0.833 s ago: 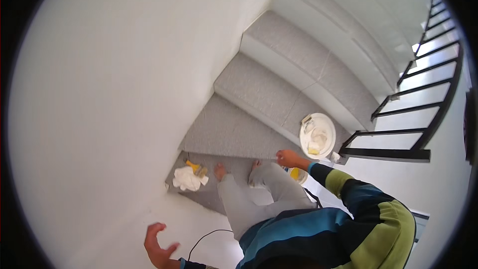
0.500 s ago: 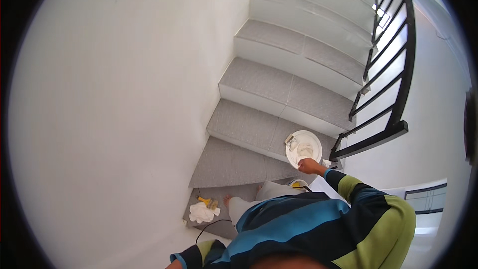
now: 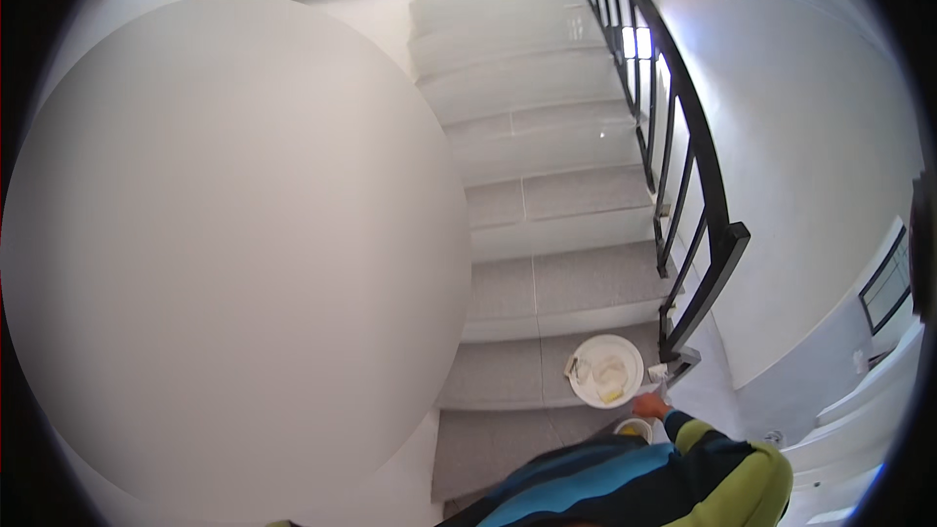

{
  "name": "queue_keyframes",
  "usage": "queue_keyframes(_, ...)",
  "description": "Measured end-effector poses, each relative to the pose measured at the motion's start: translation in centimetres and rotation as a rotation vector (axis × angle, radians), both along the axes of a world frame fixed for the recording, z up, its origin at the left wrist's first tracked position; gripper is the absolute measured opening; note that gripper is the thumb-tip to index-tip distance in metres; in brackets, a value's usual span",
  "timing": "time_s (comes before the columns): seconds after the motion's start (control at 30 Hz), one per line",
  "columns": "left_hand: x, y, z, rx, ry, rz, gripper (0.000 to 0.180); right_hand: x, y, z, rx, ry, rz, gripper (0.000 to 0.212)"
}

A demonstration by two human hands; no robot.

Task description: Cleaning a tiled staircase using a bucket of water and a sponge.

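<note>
My right hand (image 3: 651,406) is by the near right rim of a round white basin (image 3: 635,385) on a grey stair tread. Its fingers look curled, but whatever they hold is too small to make out. Whitish, paste-like material (image 3: 609,371) lies in the basin, with a small yellow piece (image 3: 612,396) near the front edge. A small tool, perhaps a brush (image 3: 572,367), rests at the basin's left rim. Just below my hand stands a small white bucket (image 3: 634,426) with something yellow inside, partly behind my body. My left hand is out of the picture.
Grey tiled stairs (image 3: 498,278) climb ahead, paler toward the top. A black metal railing (image 3: 695,127) runs along their right side. A large smooth pale rounded shape (image 3: 234,254) fills the left; I cannot tell its kind. Small white items (image 3: 658,371) sit by the railing's foot.
The view has shifted, showing more upper stairs. My right hand has gone from the basin's front edge to just outside its right rim. A yellow piece now shows in the basin.
</note>
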State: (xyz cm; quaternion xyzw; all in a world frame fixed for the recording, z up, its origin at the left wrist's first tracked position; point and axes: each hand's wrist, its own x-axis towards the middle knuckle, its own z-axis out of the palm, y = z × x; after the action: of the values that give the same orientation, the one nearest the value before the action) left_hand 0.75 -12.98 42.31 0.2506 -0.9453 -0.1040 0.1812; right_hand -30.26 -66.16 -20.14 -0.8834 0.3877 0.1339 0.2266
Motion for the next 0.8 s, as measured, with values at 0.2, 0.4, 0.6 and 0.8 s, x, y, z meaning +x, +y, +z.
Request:
queue_keyframes(0.2,14.1,-12.0,-2.8,0.935,-0.271,0.054,0.062,0.1,4.4,0.5,0.086,-0.200,-0.306,0.032)
queue_keyframes(0.4,20.0,-28.9,-32.2,0.658,0.898,1.138,0.042,0.3,13.1,-1.0,0.185,-0.466,-0.825,0.024)
queue_keyframes(0.6,12.5,-32.6,-54.2,1.342,0.128,0.655,0.053,-0.6,27.1,-2.9,0.123,-0.486,-1.090,0.025)
queue_keyframes(0.8,11.2,-34.9,-62.7,1.112,0.033,0.830,0.046,-1.0,35.0,-4.7,0.261,-0.481,-1.352,0.027)
